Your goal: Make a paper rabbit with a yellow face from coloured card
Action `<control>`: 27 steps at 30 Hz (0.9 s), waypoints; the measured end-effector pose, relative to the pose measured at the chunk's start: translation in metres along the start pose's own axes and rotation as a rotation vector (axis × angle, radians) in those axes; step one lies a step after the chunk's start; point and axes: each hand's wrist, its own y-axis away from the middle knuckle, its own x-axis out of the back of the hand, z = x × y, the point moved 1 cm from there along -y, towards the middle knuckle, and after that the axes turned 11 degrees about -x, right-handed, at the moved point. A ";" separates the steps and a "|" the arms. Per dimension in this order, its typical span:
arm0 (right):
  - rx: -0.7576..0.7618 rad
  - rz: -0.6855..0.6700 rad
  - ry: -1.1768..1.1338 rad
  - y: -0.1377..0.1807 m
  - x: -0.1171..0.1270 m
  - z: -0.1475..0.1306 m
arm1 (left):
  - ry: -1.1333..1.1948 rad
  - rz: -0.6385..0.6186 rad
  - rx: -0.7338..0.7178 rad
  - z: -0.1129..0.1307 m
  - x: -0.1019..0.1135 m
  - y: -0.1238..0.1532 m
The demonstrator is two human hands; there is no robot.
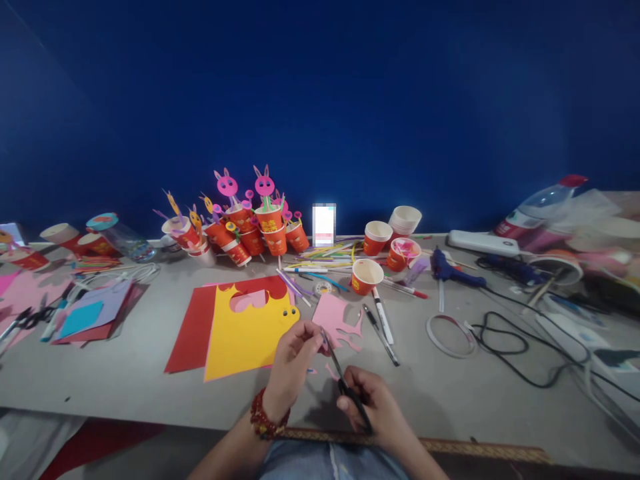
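My right hand (373, 403) is closed round the black handles of a pair of scissors (355, 400), whose blades point up and left. The fingers of my left hand (295, 353) pinch a small piece of paper (324, 340) at the blade tips; its colour looks purplish, but most of it is hidden. Just beyond the hands lies a cut pink paper sheet (333, 313) with ragged edges. Left of it, a yellow paper sheet (245, 347) with scalloped cut-outs rests over red sheets (187, 327). Small paper scraps (331, 371) are on the table beneath my hands.
Red paper cups with pink rabbit figures (270, 220) stand at the back. Loose cups (367, 277), pipe cleaners (330, 253) and pens (383, 317) sit ahead. At right are a blue glue gun (453, 270), black cable (505, 333) and tape ring (451, 335). Coloured paper (95, 310) lies left.
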 end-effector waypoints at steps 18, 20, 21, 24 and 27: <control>-0.055 -0.058 -0.046 0.001 0.000 0.003 | -0.162 -0.087 0.004 0.012 0.002 -0.003; -0.056 -0.060 -0.044 0.001 0.000 0.002 | -0.176 -0.104 0.019 0.012 0.003 -0.004; -0.054 -0.060 -0.041 0.001 0.000 0.002 | -0.182 -0.110 0.033 0.012 0.003 -0.004; -0.044 -0.061 -0.029 0.000 0.000 0.001 | -0.195 -0.134 0.068 0.012 0.004 -0.003; -0.034 -0.071 -0.023 0.000 0.001 0.001 | -0.191 -0.160 0.065 0.012 0.005 -0.003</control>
